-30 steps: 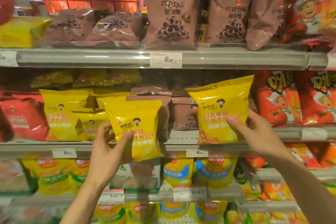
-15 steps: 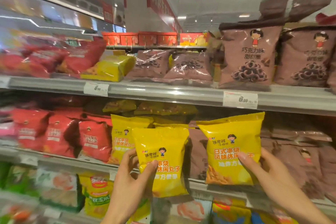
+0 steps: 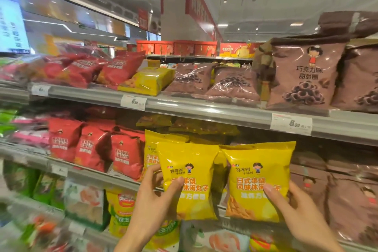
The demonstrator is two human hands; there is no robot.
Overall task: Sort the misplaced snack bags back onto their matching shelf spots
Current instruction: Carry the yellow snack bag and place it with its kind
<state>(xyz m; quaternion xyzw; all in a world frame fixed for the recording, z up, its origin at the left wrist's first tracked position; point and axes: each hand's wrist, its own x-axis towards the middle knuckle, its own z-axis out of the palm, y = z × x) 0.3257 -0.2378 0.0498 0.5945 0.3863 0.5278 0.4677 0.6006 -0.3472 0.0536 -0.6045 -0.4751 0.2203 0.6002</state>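
My left hand [image 3: 155,202] grips one yellow snack bag [image 3: 188,174] by its lower left edge, thumb on the front. My right hand [image 3: 294,210] grips a second yellow snack bag [image 3: 259,170] at its lower right. Both bags are upright, side by side, in front of the middle shelf [image 3: 204,115]. Behind them more yellow bags [image 3: 152,149] stand on that level, with red bags [image 3: 92,145] to the left and brown bags [image 3: 347,200] to the right. One yellow bag [image 3: 151,81] lies flat on the top shelf between red and brown bags.
The top shelf holds red bags [image 3: 86,67] at left and brown chocolate-ring bags [image 3: 302,75] at right, with price tags [image 3: 291,124] on the rail. Lower shelves carry green, white and yellow packs [image 3: 86,202]. A red hanging sign [image 3: 200,8] is overhead.
My view has swung up and to the left, showing more of the top shelf. Both hands have brought the two yellow bags closer together, side by side.
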